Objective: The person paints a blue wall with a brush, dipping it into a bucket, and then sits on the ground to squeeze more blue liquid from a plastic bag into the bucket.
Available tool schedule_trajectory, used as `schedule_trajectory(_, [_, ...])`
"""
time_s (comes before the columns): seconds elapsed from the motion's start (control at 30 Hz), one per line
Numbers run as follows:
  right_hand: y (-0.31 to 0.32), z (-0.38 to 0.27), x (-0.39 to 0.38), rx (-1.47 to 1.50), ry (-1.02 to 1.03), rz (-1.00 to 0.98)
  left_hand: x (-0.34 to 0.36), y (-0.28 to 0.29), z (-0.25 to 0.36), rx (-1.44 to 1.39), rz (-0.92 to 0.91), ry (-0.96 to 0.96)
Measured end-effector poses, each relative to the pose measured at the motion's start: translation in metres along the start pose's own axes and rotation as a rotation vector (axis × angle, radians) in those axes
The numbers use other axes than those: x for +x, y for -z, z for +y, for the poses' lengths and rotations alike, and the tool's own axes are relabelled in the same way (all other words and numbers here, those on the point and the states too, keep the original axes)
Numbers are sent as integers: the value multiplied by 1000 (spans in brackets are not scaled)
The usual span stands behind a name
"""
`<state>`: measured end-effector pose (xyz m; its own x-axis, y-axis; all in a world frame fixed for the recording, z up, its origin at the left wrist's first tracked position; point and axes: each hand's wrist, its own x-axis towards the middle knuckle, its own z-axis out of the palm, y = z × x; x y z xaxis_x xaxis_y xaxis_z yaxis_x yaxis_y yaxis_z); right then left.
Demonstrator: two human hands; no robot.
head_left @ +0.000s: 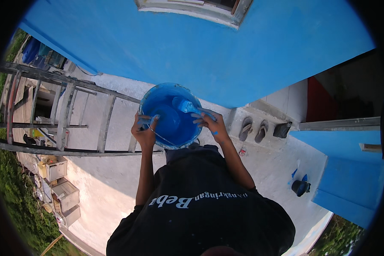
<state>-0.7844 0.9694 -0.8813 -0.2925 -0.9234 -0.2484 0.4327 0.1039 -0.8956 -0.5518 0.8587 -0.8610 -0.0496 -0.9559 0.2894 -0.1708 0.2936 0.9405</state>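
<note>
Green at the far left of the frame, with many plants (13, 200) to be seen along the curved edge. Just beside them, in the lower left, can notice pale box-like cabinets (64, 194) in a row. Above these, can see a worn wooden ladder (66, 111), reaching sideways toward the centre.

In the upper middle, with the left hand (145, 131), grasps the rim of a blue-stained bucket (160, 90), with blue paint inside. Holds it between a black shirt (200, 209) below and a bright blue wall (179, 55) above. With the right hand (214, 127), at the right side of the bucket, grasps a paintbrush (185, 106), bristles pointing left over the inside. Cannot tell whether they touch the paint. On both hands, shows blue stains.

Right of centre, can see a pair of sandals (261, 132), and just beside them a dark object (281, 130), too unclear to name. In the lower right, can find a black container (301, 187) on the pale floor (281, 166).
</note>
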Motion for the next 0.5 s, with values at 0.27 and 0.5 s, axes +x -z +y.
schedule_trajectory(0.27, [22,10,12,67,-23,83,41,-15,-14,9,-17,-28])
schedule_trajectory(0.5, [-8,-13,49,-457,78,129,97,-2,-29,113,-301,-296])
